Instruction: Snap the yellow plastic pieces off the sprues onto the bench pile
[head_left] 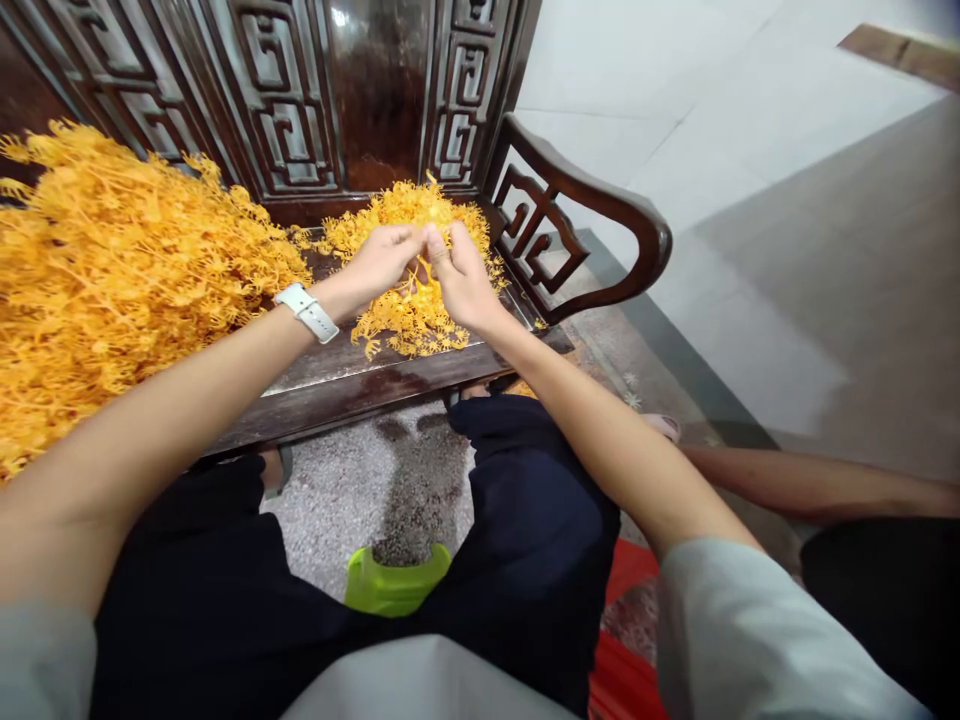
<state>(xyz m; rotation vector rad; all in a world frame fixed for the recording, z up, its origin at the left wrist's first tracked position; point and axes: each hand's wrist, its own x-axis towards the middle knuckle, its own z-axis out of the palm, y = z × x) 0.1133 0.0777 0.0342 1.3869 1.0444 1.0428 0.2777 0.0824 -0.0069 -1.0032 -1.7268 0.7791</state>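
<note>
My left hand and my right hand meet above a bunch of orange-yellow branching plastic sprigs, their fingertips pinching into it. The exact strands held are hard to tell because the fingers cover them. The bunch lies on the dark wooden bench seat. To the left, a much larger heap of the same sprigs fills the seat and touches my left forearm. A white watch sits on my left wrist.
A carved dark-wood lattice bench back and curved armrest stand beyond my hands. A co-worker's forearm enters from the right. A lime-green plastic object sits near my knees, and a red object lies at lower right.
</note>
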